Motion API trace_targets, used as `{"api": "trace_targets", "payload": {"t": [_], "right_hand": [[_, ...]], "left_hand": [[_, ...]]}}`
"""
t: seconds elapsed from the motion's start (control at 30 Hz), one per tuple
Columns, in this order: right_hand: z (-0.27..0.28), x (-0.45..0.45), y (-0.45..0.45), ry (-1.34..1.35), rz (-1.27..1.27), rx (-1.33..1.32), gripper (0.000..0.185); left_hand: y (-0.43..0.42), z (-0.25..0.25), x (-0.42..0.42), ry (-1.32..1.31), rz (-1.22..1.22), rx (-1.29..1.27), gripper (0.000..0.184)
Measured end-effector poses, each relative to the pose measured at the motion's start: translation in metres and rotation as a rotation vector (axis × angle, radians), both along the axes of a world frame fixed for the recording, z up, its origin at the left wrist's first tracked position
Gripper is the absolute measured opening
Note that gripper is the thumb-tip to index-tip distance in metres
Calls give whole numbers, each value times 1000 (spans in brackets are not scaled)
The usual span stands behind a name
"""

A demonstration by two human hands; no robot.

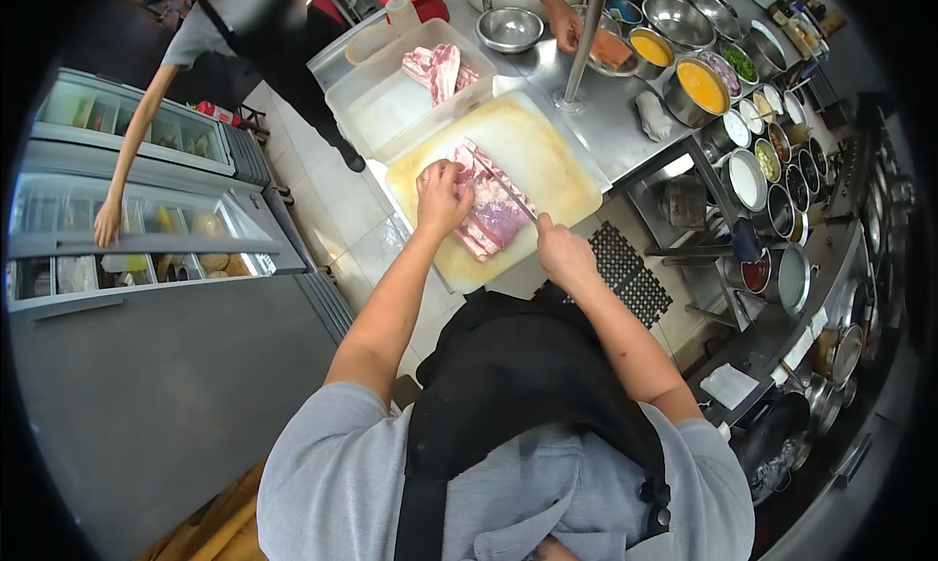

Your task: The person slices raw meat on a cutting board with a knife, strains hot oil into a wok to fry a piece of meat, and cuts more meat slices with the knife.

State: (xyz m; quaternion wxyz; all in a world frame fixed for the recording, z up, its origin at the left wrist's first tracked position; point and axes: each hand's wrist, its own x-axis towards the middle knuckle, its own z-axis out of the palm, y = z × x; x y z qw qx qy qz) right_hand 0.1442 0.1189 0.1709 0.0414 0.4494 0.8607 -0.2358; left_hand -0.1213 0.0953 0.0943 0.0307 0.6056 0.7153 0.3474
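- Along the table's near edge, the meat lies on the cutting board.
- The left hand rests on it, fingers spread and curved; slick fat could let them slide toward the blade.
- The right hand has its fingers wrapped around the knife; uneven pressure could skew the cut.

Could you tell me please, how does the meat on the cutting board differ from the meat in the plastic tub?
The board meat is one broad slab; the tub meat is narrower pieces, overlapping.
The board meat is under the left hand and the knife; no hand or blade touches the tub meat.
Both look raw, pink with white fat.
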Motion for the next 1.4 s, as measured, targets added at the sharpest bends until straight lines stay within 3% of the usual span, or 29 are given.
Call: {"api": "trace_targets", "payload": {"t": [0.1, 0.57, 0.8, 1.07, 1.23, 1.4], "right_hand": [[-3, -14, 6, 4, 14, -9, 24], [15, -39, 25, -47, 31, -171, 24], [-23, -100, 56, 32, 20, -96, 25], [11, -44, 25, -143, -8, -229, 24], [-48, -89, 51, 53, 50, -71, 21], [-28, -80, 46, -27, 28, -135, 27]], "left_hand": [[3, -3, 10, 116, -17, 35, 39], [16, -19, 11, 120, -7, -93, 42], [18, -22, 7, 94, -20, -121, 42], [19, -21, 10, 97, -30, -92, 40], [18, -24, 11, 97, -42, -60, 40], [22, -24, 9, 77, 1, -64, 36]]}}
